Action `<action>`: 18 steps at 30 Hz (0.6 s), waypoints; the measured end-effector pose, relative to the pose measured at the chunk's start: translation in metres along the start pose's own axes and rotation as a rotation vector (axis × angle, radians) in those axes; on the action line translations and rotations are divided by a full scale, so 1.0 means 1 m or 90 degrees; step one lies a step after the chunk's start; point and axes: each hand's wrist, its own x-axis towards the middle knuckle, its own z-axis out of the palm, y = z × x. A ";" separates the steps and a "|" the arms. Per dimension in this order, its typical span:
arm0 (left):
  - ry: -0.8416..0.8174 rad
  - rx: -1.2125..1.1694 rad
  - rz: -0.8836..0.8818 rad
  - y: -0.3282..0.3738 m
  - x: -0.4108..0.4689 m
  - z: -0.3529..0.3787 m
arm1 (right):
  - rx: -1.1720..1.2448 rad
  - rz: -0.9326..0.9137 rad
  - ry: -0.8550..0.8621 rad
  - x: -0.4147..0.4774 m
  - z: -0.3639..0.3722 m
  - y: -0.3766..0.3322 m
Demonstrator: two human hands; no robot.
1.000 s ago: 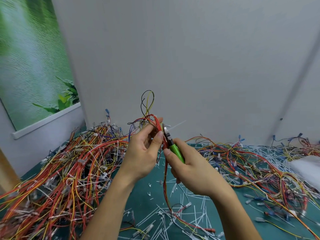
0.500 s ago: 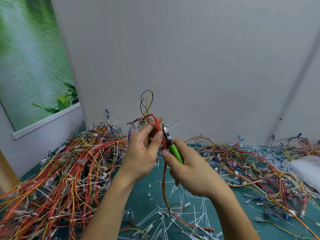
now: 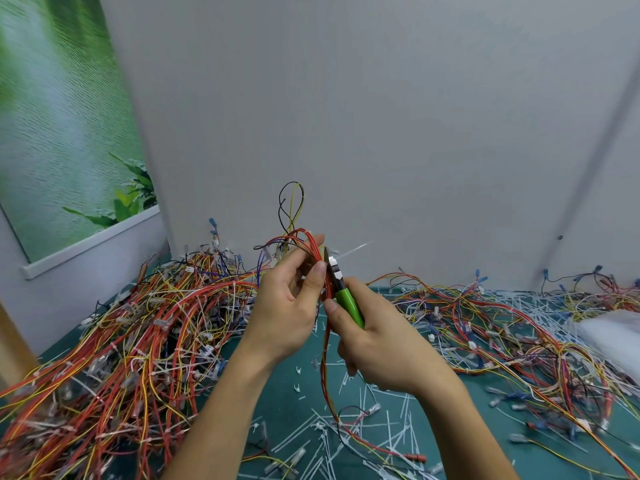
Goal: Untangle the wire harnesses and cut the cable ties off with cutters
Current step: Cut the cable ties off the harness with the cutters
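The wire harness (image 3: 313,251), mostly red, stands up in front of me above the tabletop (image 3: 284,386), pinched between the thumb and fingers of my left hand (image 3: 287,303). My right hand (image 3: 384,341) grips the green-handled cutters (image 3: 348,301), their tip against the bundle beside a white cable tie (image 3: 356,247). A tangled heap (image 3: 138,341) lies left, looser harnesses (image 3: 502,327) lie right, and cut scraps (image 3: 346,427) lie near me.

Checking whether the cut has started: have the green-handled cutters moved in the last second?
No. The cutters keep their place against the picture frame, tips at the held harness.
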 end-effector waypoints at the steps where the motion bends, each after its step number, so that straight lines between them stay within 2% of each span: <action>1: 0.004 0.000 0.001 0.000 0.000 0.000 | -0.007 0.004 -0.003 0.000 0.000 0.000; 13: 0.020 -0.016 -0.008 -0.001 -0.002 0.006 | -0.043 -0.002 0.006 0.001 -0.003 0.002; 18: 0.026 -0.025 -0.010 -0.002 -0.002 0.005 | 0.008 0.022 -0.021 -0.001 -0.004 -0.003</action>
